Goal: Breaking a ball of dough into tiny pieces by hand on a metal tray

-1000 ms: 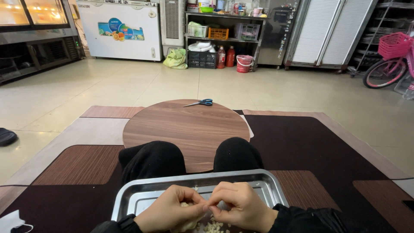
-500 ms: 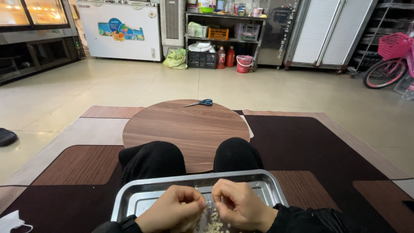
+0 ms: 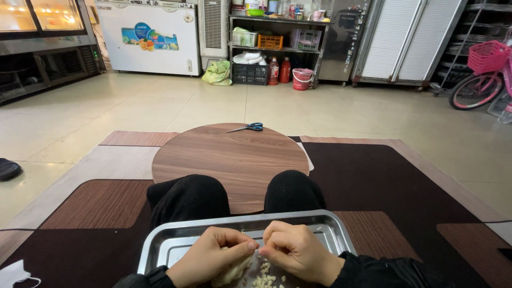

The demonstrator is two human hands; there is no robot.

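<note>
Pale, lumpy garlic head [image 3: 233,272] is pinched by both hands' grips over small loose bits [image 3: 265,278].

Single head-worn view, looking forward and down from a seated person, hands [image 3: 256,256] very close at the bottom edge, round bench [image 3: 229,157] near, shop floor [image 3: 160,106] beyond.

Shiny metal tray [image 3: 330,226]; seemingly matt wooden round board [image 3: 229,160].

A round wooden table [image 3: 229,160] sits low on the brown patterned mat [image 3: 384,181], with blue-handled scissors [image 3: 246,127] at the table's far edge and a steel tray [image 3: 176,240] just past its near edge
</note>
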